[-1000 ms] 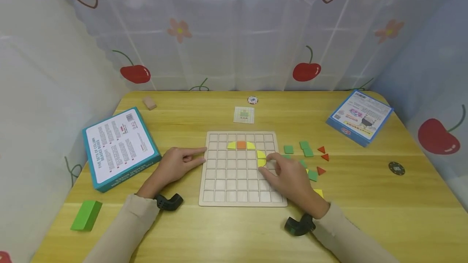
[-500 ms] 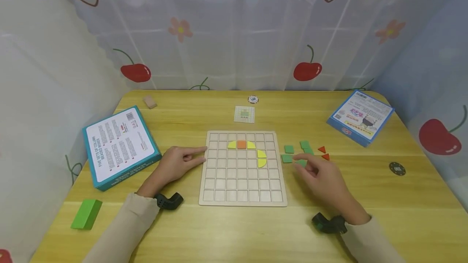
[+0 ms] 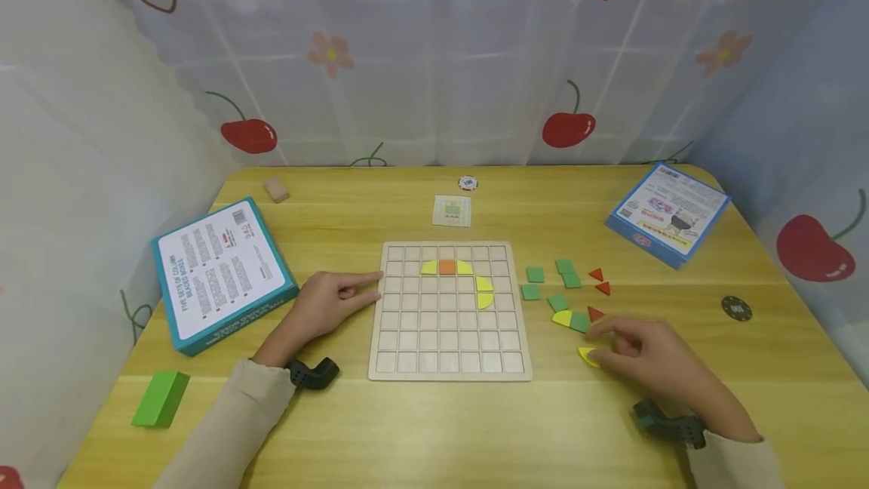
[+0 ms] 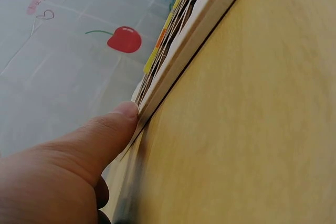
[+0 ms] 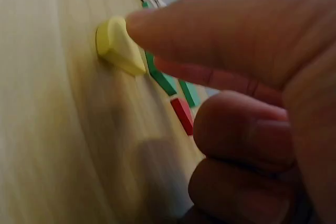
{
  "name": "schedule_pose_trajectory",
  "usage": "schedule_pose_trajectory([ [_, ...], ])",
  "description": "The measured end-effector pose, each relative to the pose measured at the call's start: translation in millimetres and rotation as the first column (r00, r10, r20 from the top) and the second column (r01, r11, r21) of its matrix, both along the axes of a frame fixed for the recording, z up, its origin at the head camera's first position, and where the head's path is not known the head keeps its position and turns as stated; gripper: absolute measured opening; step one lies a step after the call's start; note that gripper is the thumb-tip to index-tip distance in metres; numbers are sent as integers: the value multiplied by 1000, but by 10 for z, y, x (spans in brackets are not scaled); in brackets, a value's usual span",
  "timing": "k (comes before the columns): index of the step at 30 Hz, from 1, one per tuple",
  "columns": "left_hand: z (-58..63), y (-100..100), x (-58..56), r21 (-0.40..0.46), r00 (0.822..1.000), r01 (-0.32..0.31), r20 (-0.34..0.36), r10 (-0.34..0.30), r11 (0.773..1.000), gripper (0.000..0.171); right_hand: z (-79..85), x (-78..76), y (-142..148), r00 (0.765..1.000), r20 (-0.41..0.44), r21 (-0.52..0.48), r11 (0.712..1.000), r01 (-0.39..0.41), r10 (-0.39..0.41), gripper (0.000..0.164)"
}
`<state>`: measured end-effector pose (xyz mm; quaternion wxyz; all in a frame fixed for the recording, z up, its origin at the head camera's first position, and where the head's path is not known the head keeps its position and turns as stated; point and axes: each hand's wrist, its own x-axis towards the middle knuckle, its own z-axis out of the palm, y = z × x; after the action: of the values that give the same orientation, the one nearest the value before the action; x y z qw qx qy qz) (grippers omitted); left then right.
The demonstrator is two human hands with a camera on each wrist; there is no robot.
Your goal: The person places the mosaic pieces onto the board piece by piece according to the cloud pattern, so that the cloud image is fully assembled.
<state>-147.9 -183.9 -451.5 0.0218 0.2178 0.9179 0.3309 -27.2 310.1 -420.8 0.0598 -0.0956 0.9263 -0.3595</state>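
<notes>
My left hand (image 3: pixel 336 302) rests at the left edge of a wooden grid board (image 3: pixel 451 381), thumb and index finger extended against it. The left wrist view shows the thumb (image 4: pixel 100 135) on the board's side. Yellow quarter-circle tiles (image 3: pixel 485 299) and an orange square tile (image 3: pixel 447 267) lie in the board's cells. Right of the board, my right hand (image 3: pixel 648 357) reaches down to a loose yellow quarter-circle tile (image 3: pixel 586 355). In the right wrist view the thumb tip overlaps this yellow tile (image 5: pixel 118 45), while the index finger stands apart from it.
Green square tiles (image 3: pixel 535 275), red triangle tiles (image 3: pixel 603 288) and another yellow tile (image 3: pixel 561 318) lie right of the board. A pattern card (image 3: pixel 452 210) and poker chip (image 3: pixel 468 182) are behind it. Boxes stand left (image 3: pixel 224 274) and right (image 3: pixel 668 213); a green block (image 3: pixel 160 398) sits front left.
My right hand has left the yellow tiles on the board and moved right and toward me, down to the loose yellow tile. My left hand has stayed at the board's edge.
</notes>
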Motion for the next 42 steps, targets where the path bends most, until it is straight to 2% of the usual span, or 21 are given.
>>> schedule_pose_trajectory([
  [6,1,0,1,4,1000,-1,-4,1,1000,37,8,28,82,997,67,-6,999,-39,39,24],
  [13,-4,-3,1,3,1000,-3,-9,3,1000,37,14,35,128,996,60,25,997,-74,72,26],
  [19,-5,0,-1,-1,1000,-4,-12,4,1000,37,-6,32,119,997,50,47,997,-67,64,25],
  [30,4,-4,2,-5,1000,-8,2,8,1000,37,-47,25,37,999,-34,110,994,-24,28,16],
  [36,2,-9,1,-4,1000,-9,2,9,1000,37,-94,30,-17,995,-93,99,995,-27,37,17],
  [42,-11,7,-2,6,1000,-3,-5,3,1000,37,-120,49,-35,990,-141,51,999,3,4,17],
])
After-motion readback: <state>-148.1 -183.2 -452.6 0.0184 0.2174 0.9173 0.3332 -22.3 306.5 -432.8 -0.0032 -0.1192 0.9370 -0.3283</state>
